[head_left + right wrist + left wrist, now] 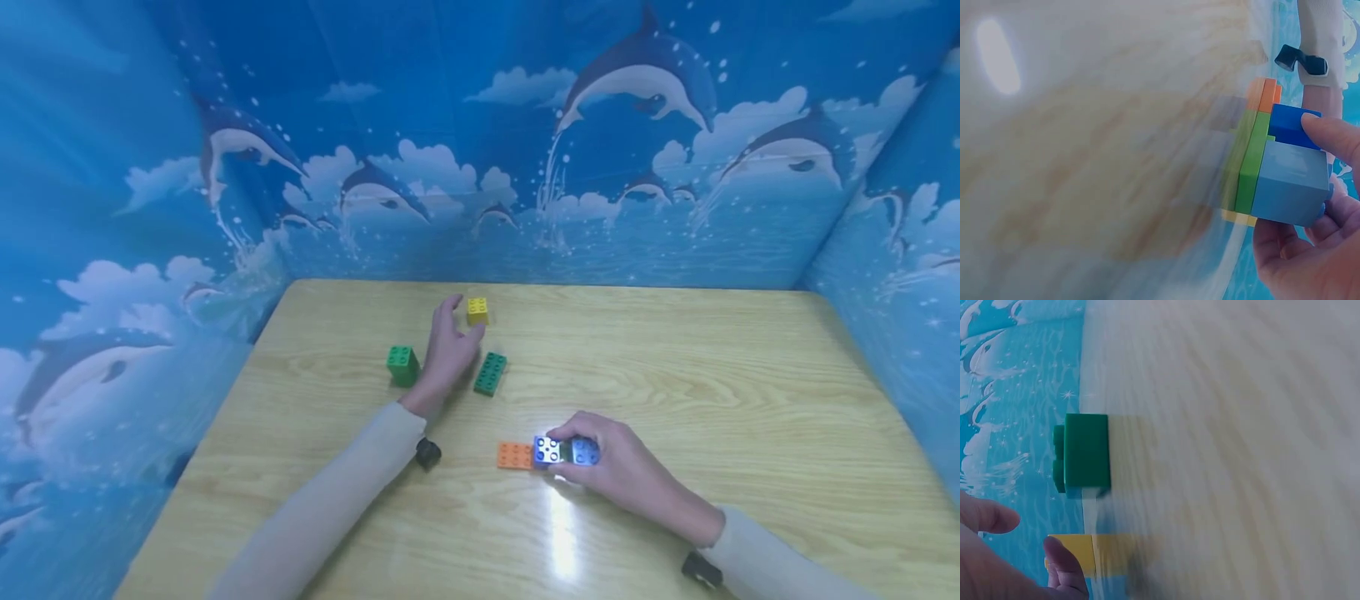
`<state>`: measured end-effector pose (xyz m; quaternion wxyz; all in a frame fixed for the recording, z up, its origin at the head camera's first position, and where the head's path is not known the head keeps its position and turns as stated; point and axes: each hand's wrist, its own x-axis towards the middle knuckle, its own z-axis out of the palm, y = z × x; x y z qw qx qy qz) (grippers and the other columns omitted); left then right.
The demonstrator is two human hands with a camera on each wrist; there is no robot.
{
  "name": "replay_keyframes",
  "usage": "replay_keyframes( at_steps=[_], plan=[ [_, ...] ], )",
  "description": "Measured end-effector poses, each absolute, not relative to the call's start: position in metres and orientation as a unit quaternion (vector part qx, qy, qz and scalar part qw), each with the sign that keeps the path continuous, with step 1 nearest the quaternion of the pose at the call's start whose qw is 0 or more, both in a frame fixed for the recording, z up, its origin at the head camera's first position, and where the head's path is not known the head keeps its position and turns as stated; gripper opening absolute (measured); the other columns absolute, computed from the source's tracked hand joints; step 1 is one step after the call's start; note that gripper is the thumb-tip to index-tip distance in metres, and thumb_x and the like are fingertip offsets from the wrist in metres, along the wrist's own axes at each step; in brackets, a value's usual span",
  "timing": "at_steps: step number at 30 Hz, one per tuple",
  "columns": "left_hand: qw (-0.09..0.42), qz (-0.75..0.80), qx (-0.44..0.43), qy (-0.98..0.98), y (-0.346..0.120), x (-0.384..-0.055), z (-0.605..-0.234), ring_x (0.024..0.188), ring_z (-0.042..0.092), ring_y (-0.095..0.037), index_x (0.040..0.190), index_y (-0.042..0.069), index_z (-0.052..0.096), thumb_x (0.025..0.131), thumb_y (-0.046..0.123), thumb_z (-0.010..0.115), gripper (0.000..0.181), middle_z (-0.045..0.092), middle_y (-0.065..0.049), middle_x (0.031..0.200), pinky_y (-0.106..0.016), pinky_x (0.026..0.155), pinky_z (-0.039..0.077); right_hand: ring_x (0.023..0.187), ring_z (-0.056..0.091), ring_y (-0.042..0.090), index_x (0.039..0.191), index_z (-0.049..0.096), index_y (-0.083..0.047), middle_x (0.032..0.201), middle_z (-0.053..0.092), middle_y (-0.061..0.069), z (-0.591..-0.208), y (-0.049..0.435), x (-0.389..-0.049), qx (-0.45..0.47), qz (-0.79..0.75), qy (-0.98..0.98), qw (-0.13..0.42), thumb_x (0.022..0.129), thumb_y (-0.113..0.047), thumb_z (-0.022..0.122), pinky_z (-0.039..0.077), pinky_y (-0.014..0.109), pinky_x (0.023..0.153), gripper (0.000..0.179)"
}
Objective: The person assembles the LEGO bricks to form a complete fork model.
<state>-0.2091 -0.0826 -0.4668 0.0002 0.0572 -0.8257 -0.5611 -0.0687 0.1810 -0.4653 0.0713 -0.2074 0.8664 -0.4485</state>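
The dark blue brick (pixel 547 450) sits immediately to the right of the orange brick (pixel 515 456), with its studs facing up. The right hand (pixel 630 471) comes in from the right of the orange brick, its thumb and fingers (pixel 581 423) clamped on the dark blue brick from the near and far sides. Farther right of the orange brick, within that same hand, is a pale blue brick (pixel 585 452); the right wrist view shows both blue bricks standing on a flat bright green brick (pixel 1252 164), whose end meets the orange brick, though whether those two are joined I cannot tell. The left hand (pixel 450 350) reaches well beyond the orange brick and to its left, thumb and forefinger spread apart near a yellow brick (pixel 477 311); whether they touch it I cannot tell. That yellow brick is the farthest of the bricks beyond the orange brick, a little to its left. A dark green brick (pixel 491 373) lies flat between them, while a tall green brick (pixel 403 367) stands upright beyond and well left of the orange brick. All rest on a wood-grain surface (pixel 712 375), and far behind the orange brick rises a blue backdrop (pixel 450 75) printed with dolphins.
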Motion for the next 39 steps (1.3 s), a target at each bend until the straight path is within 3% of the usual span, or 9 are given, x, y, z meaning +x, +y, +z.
replay_keyframes(
  at_steps=[3,6,15,25,32,39],
  plan=[
    [-0.001,-0.572,0.075,-0.816,-0.076,-0.217,-0.469,0.139,0.052,-0.035,0.169,0.013,0.035,0.107,0.021,0.067,0.07,0.035,-0.011,0.171,-0.053,0.115,0.046,0.101,0.071,0.014,0.115,0.081,-0.019,0.112,0.076,-0.008,-0.465,0.182,-0.068,-0.207,-0.446,0.868,0.066,0.082,-0.013,0.097,0.061,0.03,0.088,0.038],
    [0.004,-0.577,0.091,-0.811,-0.07,-0.223,-0.47,0.156,0.036,-0.033,0.167,0.013,0.037,0.106,0.021,0.068,0.069,0.037,-0.012,0.17,-0.053,0.126,0.033,0.101,0.071,0.015,0.115,0.081,-0.017,0.112,0.076,-0.007,-0.463,0.183,-0.068,-0.21,-0.45,0.866,0.064,0.082,-0.013,0.097,0.061,0.03,0.087,0.037],
    [-0.003,-0.576,0.119,-0.808,-0.066,-0.238,-0.475,0.157,0.036,-0.031,0.165,0.011,0.04,0.107,0.008,0.061,0.062,0.04,-0.012,0.17,-0.05,0.128,0.031,0.101,0.071,0.015,0.115,0.082,-0.019,0.111,0.076,-0.009,-0.464,0.179,-0.068,-0.212,-0.449,0.866,0.059,0.083,-0.016,0.097,0.061,0.032,0.09,0.036],
    [-0.033,-0.618,0.152,-0.771,-0.064,-0.244,-0.474,0.15,0.045,-0.035,0.157,0.01,0.051,0.101,-0.005,0.06,0.058,0.047,-0.015,0.164,-0.048,0.115,0.048,0.102,0.071,0.014,0.115,0.082,-0.02,0.111,0.076,-0.01,-0.466,0.181,-0.068,-0.207,-0.437,0.873,0.057,0.082,-0.015,0.097,0.061,0.032,0.09,0.037],
    [-0.038,-0.614,0.159,-0.772,-0.065,-0.248,-0.474,0.135,0.057,-0.035,0.148,0.006,0.057,0.098,-0.009,0.063,0.052,0.057,-0.017,0.146,-0.045,0.109,0.053,0.104,0.071,0.016,0.117,0.082,-0.02,0.113,0.076,-0.009,-0.465,0.18,-0.069,-0.209,-0.432,0.876,0.057,0.082,-0.015,0.097,0.061,0.034,0.092,0.039],
    [-0.044,-0.616,0.153,-0.771,-0.066,-0.247,-0.474,0.126,0.061,-0.033,0.148,0.006,0.057,0.1,-0.002,0.067,0.049,0.06,-0.017,0.137,-0.042,0.1,0.056,0.107,0.072,0.018,0.116,0.082,-0.02,0.115,0.076,-0.007,-0.464,0.181,-0.068,-0.208,-0.428,0.878,0.058,0.082,-0.015,0.097,0.061,0.036,0.095,0.038]
  ],
)
